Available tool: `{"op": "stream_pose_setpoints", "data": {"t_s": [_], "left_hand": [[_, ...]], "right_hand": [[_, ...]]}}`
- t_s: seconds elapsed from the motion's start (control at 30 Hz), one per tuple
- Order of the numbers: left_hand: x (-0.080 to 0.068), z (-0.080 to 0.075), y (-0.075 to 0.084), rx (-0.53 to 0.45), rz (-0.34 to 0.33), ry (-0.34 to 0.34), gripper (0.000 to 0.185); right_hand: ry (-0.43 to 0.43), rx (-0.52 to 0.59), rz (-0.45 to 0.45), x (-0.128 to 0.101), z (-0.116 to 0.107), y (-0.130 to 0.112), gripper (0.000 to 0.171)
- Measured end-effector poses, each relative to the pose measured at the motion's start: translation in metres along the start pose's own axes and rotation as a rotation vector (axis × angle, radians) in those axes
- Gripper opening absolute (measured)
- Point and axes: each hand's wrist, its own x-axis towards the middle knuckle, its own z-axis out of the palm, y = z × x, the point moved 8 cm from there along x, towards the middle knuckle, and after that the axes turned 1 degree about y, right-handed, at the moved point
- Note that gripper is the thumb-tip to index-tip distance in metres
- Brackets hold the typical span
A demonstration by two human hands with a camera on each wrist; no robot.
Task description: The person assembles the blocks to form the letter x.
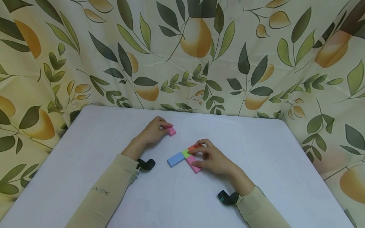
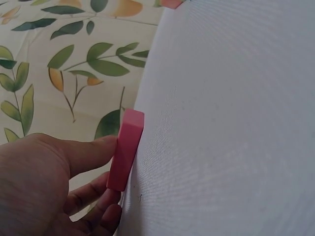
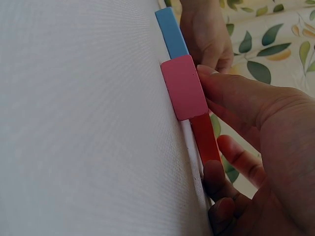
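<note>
My left hand (image 1: pixel 154 130) pinches a pink block (image 1: pixel 171 131) at the far middle of the white table; in the left wrist view the thumb (image 2: pixel 101 151) presses one side of this pink block (image 2: pixel 129 147). Nearer, several blocks lie joined: a blue block (image 1: pixel 176 159), a small green one (image 1: pixel 186 153), an orange-red one (image 1: pixel 192 147) and a second pink block (image 1: pixel 193 164). Over them rests my right hand (image 1: pixel 215 160), its loosely bent fingers spread, the thumb touching the second pink block (image 3: pixel 184 88) and other fingertips at the green and orange-red ones. The green block is hidden in the right wrist view.
The white-covered table (image 1: pixel 137 196) reaches back to a patterned curtain (image 1: pixel 196 63). Black wrist cameras sit by both sleeves, one on the left (image 1: pixel 146 164) and one on the right (image 1: pixel 228 197).
</note>
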Motion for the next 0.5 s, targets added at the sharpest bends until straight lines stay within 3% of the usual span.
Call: {"op": "stream_pose_setpoints", "data": {"t_s": [0.5], "left_hand": [[0.0,0.0011,0.0021,-0.029,0.031,-0.029,0.028]], "right_hand": [[-0.003,0.018,0.009,-0.0015,0.0002,0.0009,0.038]]}}
